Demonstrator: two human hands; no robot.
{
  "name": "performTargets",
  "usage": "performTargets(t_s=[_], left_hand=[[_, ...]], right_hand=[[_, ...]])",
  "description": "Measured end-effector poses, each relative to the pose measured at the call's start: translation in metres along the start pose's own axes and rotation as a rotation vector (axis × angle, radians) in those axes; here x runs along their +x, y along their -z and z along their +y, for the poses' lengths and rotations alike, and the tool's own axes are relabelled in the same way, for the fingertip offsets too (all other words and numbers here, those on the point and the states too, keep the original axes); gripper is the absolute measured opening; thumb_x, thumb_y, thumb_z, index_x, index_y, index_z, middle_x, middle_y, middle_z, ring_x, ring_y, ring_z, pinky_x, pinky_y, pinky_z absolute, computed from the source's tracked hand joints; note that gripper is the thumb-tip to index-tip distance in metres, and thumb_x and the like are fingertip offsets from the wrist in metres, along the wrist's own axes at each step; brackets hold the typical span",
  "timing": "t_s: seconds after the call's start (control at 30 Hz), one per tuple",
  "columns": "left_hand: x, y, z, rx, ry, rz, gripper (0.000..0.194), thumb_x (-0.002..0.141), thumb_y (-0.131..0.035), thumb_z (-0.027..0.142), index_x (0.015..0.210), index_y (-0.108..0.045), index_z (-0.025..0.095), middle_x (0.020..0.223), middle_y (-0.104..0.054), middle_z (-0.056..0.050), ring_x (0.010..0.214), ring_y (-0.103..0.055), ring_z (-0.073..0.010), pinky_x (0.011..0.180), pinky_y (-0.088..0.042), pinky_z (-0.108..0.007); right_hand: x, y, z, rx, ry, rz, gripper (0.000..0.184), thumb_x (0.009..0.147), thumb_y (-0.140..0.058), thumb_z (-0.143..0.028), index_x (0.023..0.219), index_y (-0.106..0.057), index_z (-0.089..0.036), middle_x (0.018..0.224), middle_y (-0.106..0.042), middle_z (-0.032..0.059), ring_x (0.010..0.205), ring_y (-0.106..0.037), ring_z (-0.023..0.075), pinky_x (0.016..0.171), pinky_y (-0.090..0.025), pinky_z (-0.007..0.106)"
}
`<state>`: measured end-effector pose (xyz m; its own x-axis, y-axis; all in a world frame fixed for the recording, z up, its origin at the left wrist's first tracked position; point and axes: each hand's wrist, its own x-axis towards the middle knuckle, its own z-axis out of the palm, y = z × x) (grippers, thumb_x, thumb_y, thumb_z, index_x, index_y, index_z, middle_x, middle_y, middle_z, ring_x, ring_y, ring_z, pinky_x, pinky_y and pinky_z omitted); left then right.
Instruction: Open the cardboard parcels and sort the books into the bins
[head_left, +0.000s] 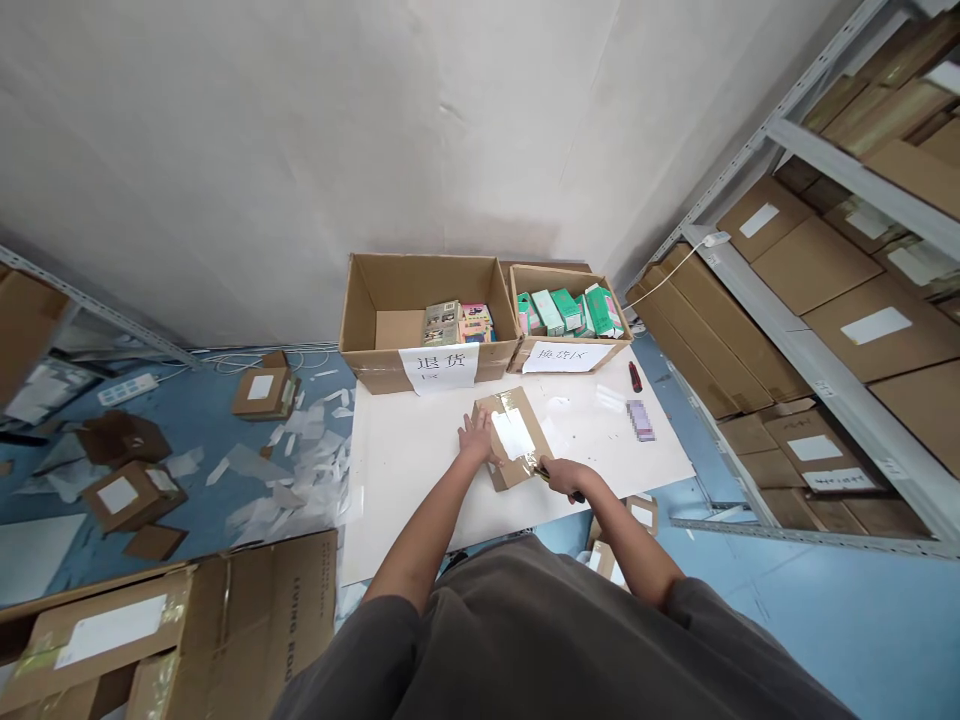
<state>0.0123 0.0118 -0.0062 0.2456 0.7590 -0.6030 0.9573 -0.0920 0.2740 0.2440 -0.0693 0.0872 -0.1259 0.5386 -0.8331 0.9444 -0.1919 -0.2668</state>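
A small taped cardboard box [513,437] with a white label lies on the white table [420,470]. My left hand [477,438] rests flat on the box's left edge, fingers spread. My right hand [568,478] is closed around a dark-handled cutter [547,470], whose tip sits at the box's near right corner.
Two open cartons stand at the table's far edge: the left one [390,300] holds several packs, the right one [559,345] green and white packs. A red pen [635,376] and a small purple item [640,419] lie right. Shelves of boxes [817,300] line the right; boxes and scraps litter the floor on the left [135,495].
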Motion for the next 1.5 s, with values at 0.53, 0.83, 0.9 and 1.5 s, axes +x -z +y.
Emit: performTargets(t_s=[0.53, 0.83, 0.9, 1.5], left_hand=[[-0.041, -0.021, 0.044, 0.189, -0.199, 0.051, 0.119, 0.060, -0.086, 0.060, 0.160, -0.030, 0.027, 0.173, -0.016, -0.014, 0.159, -0.001, -0.0417, 0.125, -0.014, -0.057], [-0.053, -0.024, 0.073, 0.289, -0.303, 0.224, 0.067, 0.068, -0.082, 0.032, 0.130, -0.059, 0.022, 0.129, -0.059, -0.015, 0.130, -0.046, -0.0371, 0.112, -0.032, -0.051], [-0.060, -0.030, 0.080, 0.224, -0.215, 0.230, 0.068, 0.067, -0.084, 0.040, 0.128, -0.059, 0.022, 0.128, -0.059, -0.015, 0.128, -0.047, -0.0376, 0.112, -0.033, -0.052], [-0.039, -0.035, 0.098, 0.150, 0.033, 0.153, 0.101, 0.050, -0.096, 0.050, 0.138, -0.052, 0.025, 0.163, -0.040, -0.016, 0.147, -0.037, -0.0366, 0.113, -0.034, -0.046]], right_hand=[[0.086, -0.005, 0.049, 0.187, -0.075, 0.499, 0.122, 0.074, -0.082, -0.057, 0.165, -0.009, -0.024, 0.115, -0.074, 0.0123, 0.106, -0.071, 0.0314, 0.078, -0.049, 0.033], [0.115, 0.022, 0.041, 0.067, 0.052, 0.530, 0.127, 0.072, -0.087, -0.049, 0.166, -0.004, -0.028, 0.120, -0.071, 0.0112, 0.109, -0.069, 0.0289, 0.083, -0.046, 0.031], [0.123, 0.035, 0.030, 0.019, 0.104, 0.513, 0.130, 0.069, -0.090, -0.043, 0.166, -0.003, -0.028, 0.121, -0.070, 0.0115, 0.108, -0.069, 0.0290, 0.083, -0.046, 0.031], [0.055, 0.003, 0.115, 0.215, 0.371, 0.183, 0.045, 0.105, -0.048, -0.036, 0.150, -0.048, -0.034, 0.075, -0.063, -0.0048, 0.046, -0.056, 0.0079, 0.058, -0.047, 0.018]])
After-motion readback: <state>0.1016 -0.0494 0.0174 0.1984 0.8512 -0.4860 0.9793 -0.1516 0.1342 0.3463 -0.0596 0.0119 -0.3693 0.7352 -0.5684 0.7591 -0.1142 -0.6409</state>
